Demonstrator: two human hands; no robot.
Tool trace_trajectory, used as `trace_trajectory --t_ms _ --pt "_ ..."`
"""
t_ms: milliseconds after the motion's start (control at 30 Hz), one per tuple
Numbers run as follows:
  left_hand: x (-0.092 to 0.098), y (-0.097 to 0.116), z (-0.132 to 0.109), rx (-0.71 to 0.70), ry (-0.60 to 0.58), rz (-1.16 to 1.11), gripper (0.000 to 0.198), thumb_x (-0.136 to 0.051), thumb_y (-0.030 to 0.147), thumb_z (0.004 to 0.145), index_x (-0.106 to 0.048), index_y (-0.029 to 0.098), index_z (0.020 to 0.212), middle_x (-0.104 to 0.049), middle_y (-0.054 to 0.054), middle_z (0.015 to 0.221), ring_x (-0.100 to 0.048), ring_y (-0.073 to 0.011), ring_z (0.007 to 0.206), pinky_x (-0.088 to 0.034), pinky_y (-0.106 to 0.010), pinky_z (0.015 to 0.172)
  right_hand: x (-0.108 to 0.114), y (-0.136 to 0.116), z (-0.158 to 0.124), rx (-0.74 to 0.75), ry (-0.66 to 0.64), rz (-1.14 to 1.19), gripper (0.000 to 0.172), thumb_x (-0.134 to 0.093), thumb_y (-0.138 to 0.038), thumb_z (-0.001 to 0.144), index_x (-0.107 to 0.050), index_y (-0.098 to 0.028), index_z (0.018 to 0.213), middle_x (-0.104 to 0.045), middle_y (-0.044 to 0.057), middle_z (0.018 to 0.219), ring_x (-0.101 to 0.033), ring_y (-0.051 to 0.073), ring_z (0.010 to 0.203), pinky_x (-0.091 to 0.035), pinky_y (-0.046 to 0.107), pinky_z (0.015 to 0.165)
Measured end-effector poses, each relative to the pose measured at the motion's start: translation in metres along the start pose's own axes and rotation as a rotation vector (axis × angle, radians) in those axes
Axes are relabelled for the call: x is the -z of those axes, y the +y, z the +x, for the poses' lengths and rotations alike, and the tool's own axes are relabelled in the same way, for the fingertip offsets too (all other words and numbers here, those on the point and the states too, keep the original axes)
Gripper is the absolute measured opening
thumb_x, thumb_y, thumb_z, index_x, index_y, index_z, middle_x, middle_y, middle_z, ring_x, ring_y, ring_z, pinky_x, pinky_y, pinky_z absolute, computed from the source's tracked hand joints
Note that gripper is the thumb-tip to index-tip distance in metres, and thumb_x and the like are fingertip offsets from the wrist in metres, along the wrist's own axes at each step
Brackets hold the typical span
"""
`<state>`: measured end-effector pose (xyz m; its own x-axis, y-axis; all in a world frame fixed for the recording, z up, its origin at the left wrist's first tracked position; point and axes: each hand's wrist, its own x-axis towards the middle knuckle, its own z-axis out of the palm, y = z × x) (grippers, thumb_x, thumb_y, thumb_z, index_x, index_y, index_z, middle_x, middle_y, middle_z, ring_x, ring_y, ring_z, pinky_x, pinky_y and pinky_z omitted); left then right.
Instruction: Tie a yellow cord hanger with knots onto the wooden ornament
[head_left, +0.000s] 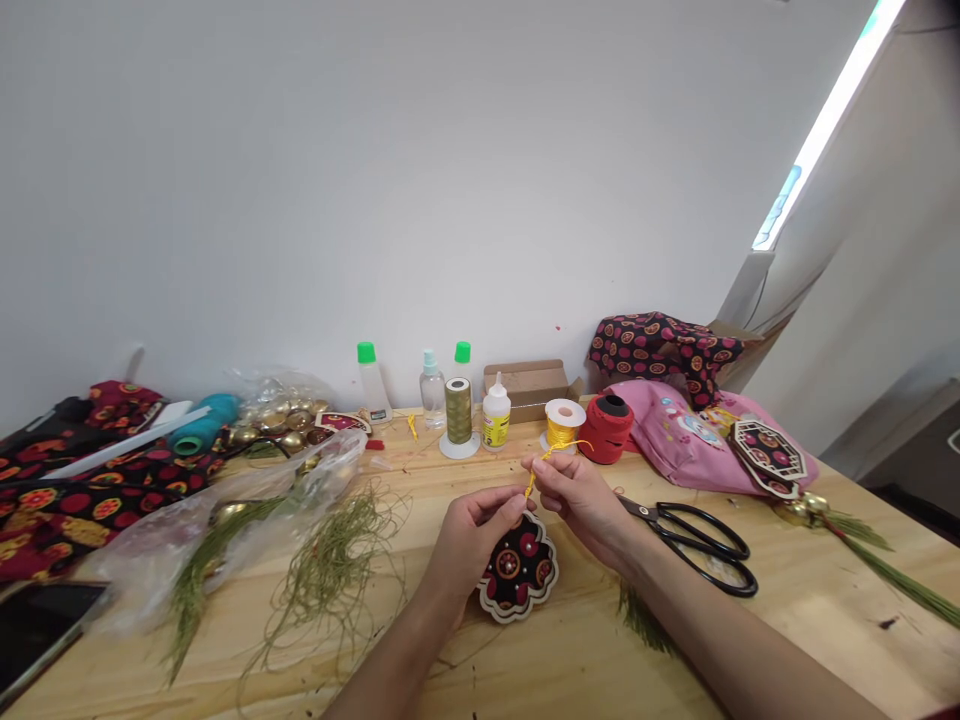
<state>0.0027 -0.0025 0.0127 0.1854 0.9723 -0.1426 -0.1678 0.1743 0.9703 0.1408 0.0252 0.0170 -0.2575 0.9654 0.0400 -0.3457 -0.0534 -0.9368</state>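
Yellow cord is running between left hand and right hand, short of the back edge of the counter, each grip pinching it, presumably keeping it taut near the scalloped ornament.

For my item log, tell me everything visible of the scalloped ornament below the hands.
The scalloped ornament has a pale, wood-like layered rim around a dark, fabric-like face with reddish round motifs and small pearly dots. Its patterned side shows; the left hand covers its upper-left part. Whether it hangs or rests on the table is unclear.
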Motion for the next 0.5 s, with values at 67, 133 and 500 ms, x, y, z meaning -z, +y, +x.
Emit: trace_trajectory --t_ms 67,133,500 --pt "0.0001 0.0004 -0.0010 0.001 -0.024 0.038 0.028 -0.060 0.034 0.064 -0.066 0.015 0.083 -0.067 -0.003 0.068 -0.056 -0.0148 0.062 -0.041 -0.024 0.058 -0.0017 -0.0013 -0.0013 0.006 0.005 -0.059 0.021 -0.063 -0.033 0.063 -0.060 -0.013 0.063 -0.040 -0.005 0.053 -0.022 0.003 0.044 -0.012 0.022 0.042" --pt "0.0000 0.0012 -0.0017 -0.005 -0.038 0.065 0.026 -0.060 0.034 0.064 -0.067 0.015 0.080 -0.067 -0.003 0.067 -0.055 -0.0144 0.062 -0.041 -0.023 0.058 -0.0029 -0.0023 -0.0023 0.012 0.022 -0.105 0.020 -0.065 -0.032 0.061 -0.059 -0.013 0.062 -0.042 -0.005 0.054 -0.022 0.003 0.043 -0.012 0.022 0.042" --pt "-0.0014 0.0028 -0.0017 -0.039 -0.055 0.068 0.025 -0.061 0.032 0.064 -0.066 0.016 0.083 -0.065 -0.002 0.069 -0.052 -0.0130 0.063 -0.039 -0.023 0.062 0.0014 -0.0025 -0.0001 0.029 0.037 0.017 0.019 -0.064 -0.031 0.063 -0.059 -0.013 0.065 -0.034 -0.006 0.049 -0.020 0.003 0.044 -0.011 0.021 0.041"
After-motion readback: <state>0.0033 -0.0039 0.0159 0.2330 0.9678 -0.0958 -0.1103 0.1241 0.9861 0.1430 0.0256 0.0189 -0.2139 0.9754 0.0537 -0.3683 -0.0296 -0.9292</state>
